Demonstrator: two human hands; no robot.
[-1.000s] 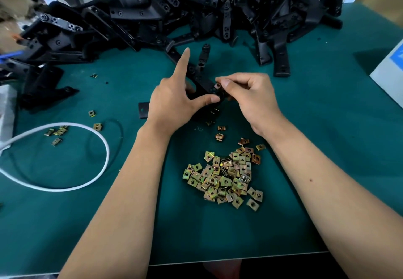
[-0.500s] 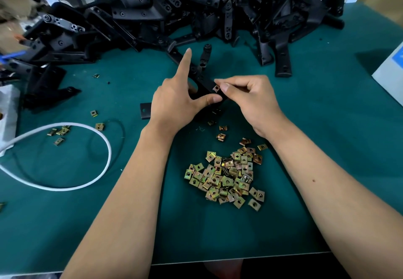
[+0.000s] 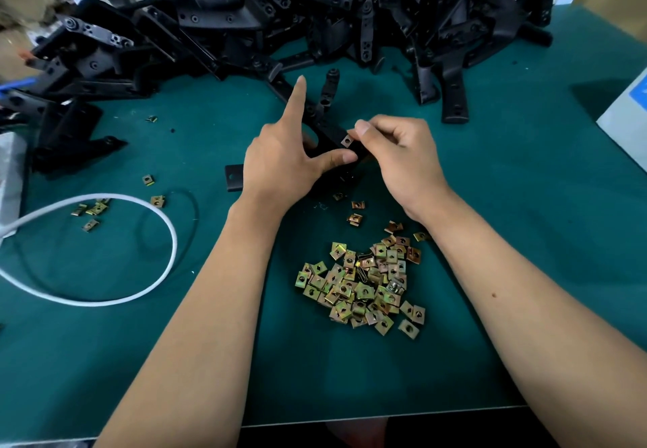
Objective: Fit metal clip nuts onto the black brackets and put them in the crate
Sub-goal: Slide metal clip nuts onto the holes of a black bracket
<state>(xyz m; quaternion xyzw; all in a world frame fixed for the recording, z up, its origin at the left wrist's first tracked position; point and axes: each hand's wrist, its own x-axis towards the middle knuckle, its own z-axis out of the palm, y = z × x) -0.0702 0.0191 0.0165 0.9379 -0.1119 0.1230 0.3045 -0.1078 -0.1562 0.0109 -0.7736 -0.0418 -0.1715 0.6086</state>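
Observation:
A black bracket (image 3: 327, 136) lies on the green mat in the middle. My left hand (image 3: 280, 164) holds it down, thumb pressed on its near end and forefinger pointing up. My right hand (image 3: 399, 157) pinches a metal clip nut (image 3: 346, 140) against the bracket's edge with thumb and forefinger. A heap of brass-coloured clip nuts (image 3: 364, 286) sits just in front of my wrists. Part of the bracket is hidden under my left palm. No crate is in view.
A big pile of black brackets (image 3: 297, 16) fills the back of the mat. A white cable loop (image 3: 105, 248) lies at the left with a few stray nuts (image 3: 92, 209) nearby. A white and blue box (image 3: 626, 111) stands at the right edge.
Both hands stay on the bracket. My right fingers have shifted slightly with the clip nut at the bracket's edge; the view has moved a little.

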